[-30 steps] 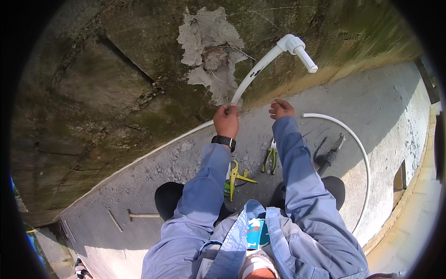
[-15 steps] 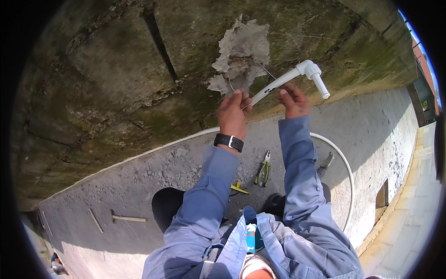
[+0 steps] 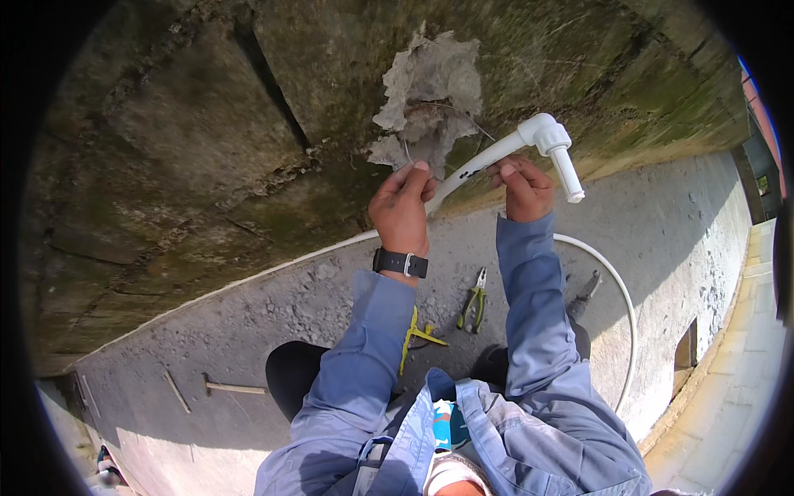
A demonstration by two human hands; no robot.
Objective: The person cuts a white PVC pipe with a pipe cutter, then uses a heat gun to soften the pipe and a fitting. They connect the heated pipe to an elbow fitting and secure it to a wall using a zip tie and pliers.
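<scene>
A thin wire (image 3: 478,126) comes out of a rough broken patch (image 3: 432,74) in the mossy wall. My left hand (image 3: 400,207) pinches one end of it between thumb and finger, just below the patch. The other end runs down to my right hand (image 3: 528,188), whose fingers are closed on it beside the pipe. A white plastic pipe (image 3: 488,155) with dark marks slants up to the right, between my hands. It ends in a white elbow fitting (image 3: 542,132) with a short stub pointing down. My left hand partly hides the pipe's lower stretch.
Green-handled pliers (image 3: 474,302) and a yellow tool (image 3: 426,335) lie on the concrete floor below my hands. Rubble (image 3: 302,299) lies along the wall. A white hose (image 3: 627,298) curves at the right. A hammer (image 3: 236,388) rests at the lower left.
My left hand has moved a little left and its grip has turned. The pipe's elbow end has swung slightly down. More of the yellow tool shows beside my left forearm.
</scene>
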